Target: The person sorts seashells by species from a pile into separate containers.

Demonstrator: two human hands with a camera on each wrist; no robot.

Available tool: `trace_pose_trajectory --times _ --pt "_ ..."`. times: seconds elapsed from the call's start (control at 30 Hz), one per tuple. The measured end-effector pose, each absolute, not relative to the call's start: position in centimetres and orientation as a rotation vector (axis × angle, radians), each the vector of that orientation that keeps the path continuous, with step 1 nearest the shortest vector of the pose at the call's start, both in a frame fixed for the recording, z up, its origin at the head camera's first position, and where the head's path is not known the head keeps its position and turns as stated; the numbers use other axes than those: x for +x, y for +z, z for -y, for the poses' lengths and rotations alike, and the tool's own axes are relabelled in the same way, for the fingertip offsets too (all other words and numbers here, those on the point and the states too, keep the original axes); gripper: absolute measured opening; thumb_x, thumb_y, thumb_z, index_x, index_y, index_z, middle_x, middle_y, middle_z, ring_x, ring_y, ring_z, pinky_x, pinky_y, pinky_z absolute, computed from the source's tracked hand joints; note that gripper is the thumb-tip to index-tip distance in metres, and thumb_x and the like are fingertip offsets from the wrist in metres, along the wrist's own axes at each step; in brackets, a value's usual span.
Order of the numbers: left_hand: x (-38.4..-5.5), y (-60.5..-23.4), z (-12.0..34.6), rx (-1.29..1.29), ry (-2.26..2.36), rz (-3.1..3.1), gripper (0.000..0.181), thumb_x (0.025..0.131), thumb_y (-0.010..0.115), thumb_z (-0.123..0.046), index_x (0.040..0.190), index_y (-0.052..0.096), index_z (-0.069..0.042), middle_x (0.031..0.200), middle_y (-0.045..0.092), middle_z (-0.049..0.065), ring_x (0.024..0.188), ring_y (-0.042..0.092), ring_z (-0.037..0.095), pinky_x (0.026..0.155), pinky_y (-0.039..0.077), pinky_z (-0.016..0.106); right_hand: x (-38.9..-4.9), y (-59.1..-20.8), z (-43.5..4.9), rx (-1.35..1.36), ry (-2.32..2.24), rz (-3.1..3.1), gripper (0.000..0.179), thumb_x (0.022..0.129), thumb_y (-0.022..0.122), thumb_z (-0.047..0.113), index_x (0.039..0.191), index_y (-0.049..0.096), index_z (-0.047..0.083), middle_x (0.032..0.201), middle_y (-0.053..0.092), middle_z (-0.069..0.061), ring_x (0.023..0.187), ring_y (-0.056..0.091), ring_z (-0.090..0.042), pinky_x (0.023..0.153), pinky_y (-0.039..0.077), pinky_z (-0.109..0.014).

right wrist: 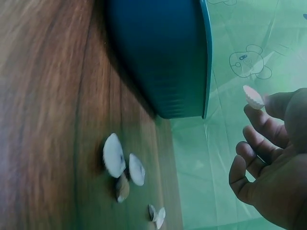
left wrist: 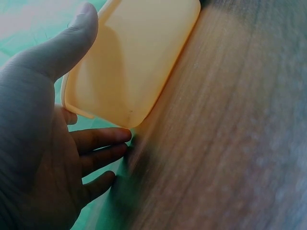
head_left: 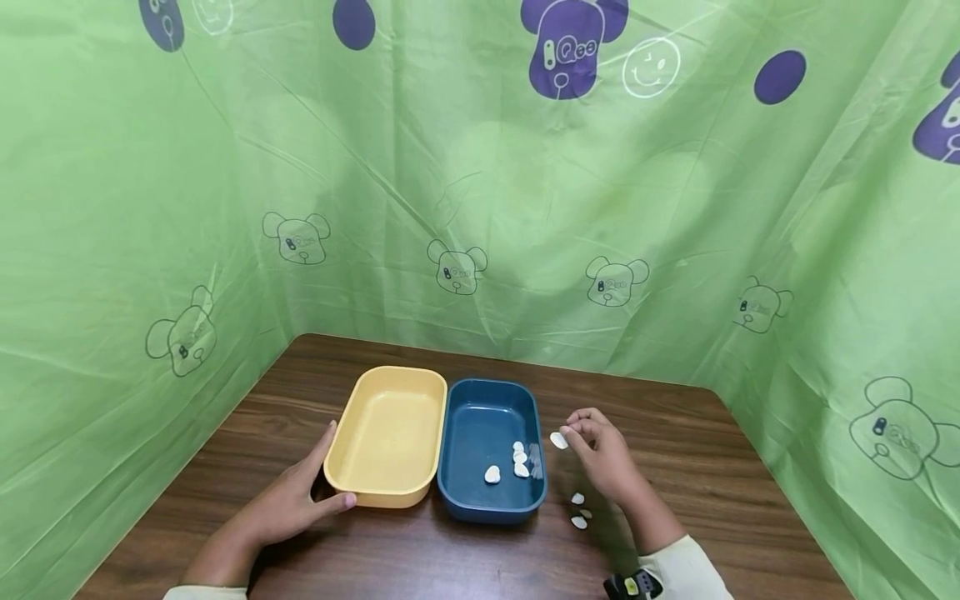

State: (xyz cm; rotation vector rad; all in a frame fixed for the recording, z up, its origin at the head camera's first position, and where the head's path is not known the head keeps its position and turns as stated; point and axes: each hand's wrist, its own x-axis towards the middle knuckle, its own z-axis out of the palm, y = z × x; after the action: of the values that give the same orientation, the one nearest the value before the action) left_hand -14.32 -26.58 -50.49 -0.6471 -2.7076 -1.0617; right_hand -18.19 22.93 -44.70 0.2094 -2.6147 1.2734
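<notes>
Thumb and fingertips of my right hand (head_left: pixel 602 457) pinch a small white seashell (head_left: pixel 558 440), just right of the blue container (head_left: pixel 491 512). In the right wrist view the ribbed edge of this seashell (right wrist: pixel 253 97) shows above the fingertips. Several white shells (head_left: pixel 492 475) lie on the blue container's floor, mostly towards its right side. My left hand (head_left: pixel 288 500) rests against the near left corner of the yellow container (head_left: pixel 386 498), which holds nothing visible. Its fingers are extended in the left wrist view, with the thumb (left wrist: pixel 79 33) by the rim.
On the brown wooden table (head_left: pixel 705 467), several loose shells (head_left: pixel 579 522) lie between the blue container and my right forearm. Both containers stand side by side. A green printed curtain (head_left: pixel 525 192) hangs behind the table and at both sides.
</notes>
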Motion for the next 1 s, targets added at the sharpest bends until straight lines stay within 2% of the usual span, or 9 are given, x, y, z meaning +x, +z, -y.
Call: trace_pose_trajectory --times 0.1,0.13,0.27,0.33,0.37,0.43,0.53,0.8,1.0 --pt "-14.5 -51.1 26.7 -0.672 -1.073 2.665 0.121 0.092 0.089 -0.040 0.177 0.007 -0.010 0.167 0.042 0.036 0.144 0.055 0.054 0.114 0.051 0.050 -18.5 -44.6 -22.6 0.203 1.274 2.613 0.024 0.108 0.070 0.015 0.087 0.077 0.008 0.124 0.068 -0.011 0.110 0.059 -0.015 0.085 0.048 -0.024" --pt "-14.8 -51.8 26.9 -0.694 -1.081 2.631 0.120 0.092 0.088 -0.036 0.177 0.008 -0.011 0.169 0.041 0.034 0.146 0.055 0.049 0.117 0.049 0.045 -18.6 -44.5 -22.4 0.203 1.277 2.614 0.024 0.109 0.070 0.016 0.087 0.077 0.007 0.124 0.067 -0.011 0.110 0.059 -0.016 0.085 0.048 -0.024" --pt "-14.9 -52.1 26.9 -0.713 -1.094 2.605 0.120 0.092 0.089 -0.035 0.178 0.008 -0.013 0.169 0.041 0.034 0.145 0.056 0.049 0.115 0.049 0.057 -18.9 -44.4 -21.9 0.197 1.286 2.609 0.025 0.108 0.071 0.017 0.087 0.078 0.005 0.124 0.068 -0.010 0.109 0.060 -0.017 0.084 0.049 -0.024" --pt "-14.8 -51.8 26.9 -0.701 -1.081 2.631 0.121 0.092 0.089 -0.037 0.177 0.008 -0.012 0.170 0.041 0.032 0.147 0.055 0.047 0.117 0.049 0.047 -19.1 -44.4 -21.6 0.203 1.299 2.602 0.024 0.107 0.072 0.017 0.087 0.078 0.005 0.124 0.068 -0.011 0.110 0.060 -0.017 0.083 0.048 -0.023" --pt "-14.5 -51.1 26.7 -0.684 -1.078 2.660 0.123 0.091 0.089 -0.039 0.177 0.007 -0.011 0.168 0.042 0.034 0.145 0.054 0.053 0.116 0.049 0.047 -19.2 -44.3 -21.4 0.206 1.305 2.598 0.024 0.107 0.073 0.017 0.087 0.078 0.004 0.124 0.068 -0.010 0.110 0.060 -0.017 0.083 0.048 -0.023" --pt "-14.3 -50.7 26.7 -0.672 -1.075 2.685 0.122 0.092 0.089 -0.040 0.177 0.007 -0.010 0.170 0.040 0.032 0.148 0.051 0.051 0.118 0.044 0.030 -19.3 -44.3 -21.1 0.213 1.327 2.586 0.024 0.106 0.073 0.017 0.087 0.078 0.004 0.124 0.069 -0.011 0.109 0.060 -0.017 0.081 0.048 -0.023" --pt "-14.2 -50.5 26.7 -0.674 -1.078 2.691 0.121 0.093 0.088 -0.039 0.177 0.007 -0.009 0.171 0.039 0.032 0.150 0.049 0.051 0.117 0.034 0.017 -19.4 -44.3 -20.5 0.228 1.358 2.565 0.023 0.107 0.073 0.017 0.089 0.077 0.003 0.125 0.068 -0.012 0.106 0.060 -0.017 0.081 0.048 -0.023" --pt "-14.2 -50.5 26.7 -0.661 -1.029 2.710 0.122 0.092 0.088 -0.041 0.177 0.006 -0.009 0.170 0.040 0.033 0.149 0.050 0.051 0.117 0.045 0.040 -19.8 -44.4 -19.0 0.255 1.419 2.519 0.017 0.105 0.073 0.012 0.089 0.076 0.005 0.126 0.067 -0.017 0.111 0.059 -0.020 0.086 0.049 -0.023" --pt "-14.2 -50.6 26.8 -0.667 -1.051 2.704 0.123 0.091 0.089 -0.039 0.177 0.006 -0.008 0.170 0.039 0.034 0.149 0.049 0.052 0.118 0.042 0.029 -20.2 -44.7 -18.2 0.253 1.410 2.513 0.016 0.104 0.074 0.010 0.088 0.075 0.007 0.122 0.067 -0.012 0.111 0.059 -0.020 0.087 0.048 -0.023"
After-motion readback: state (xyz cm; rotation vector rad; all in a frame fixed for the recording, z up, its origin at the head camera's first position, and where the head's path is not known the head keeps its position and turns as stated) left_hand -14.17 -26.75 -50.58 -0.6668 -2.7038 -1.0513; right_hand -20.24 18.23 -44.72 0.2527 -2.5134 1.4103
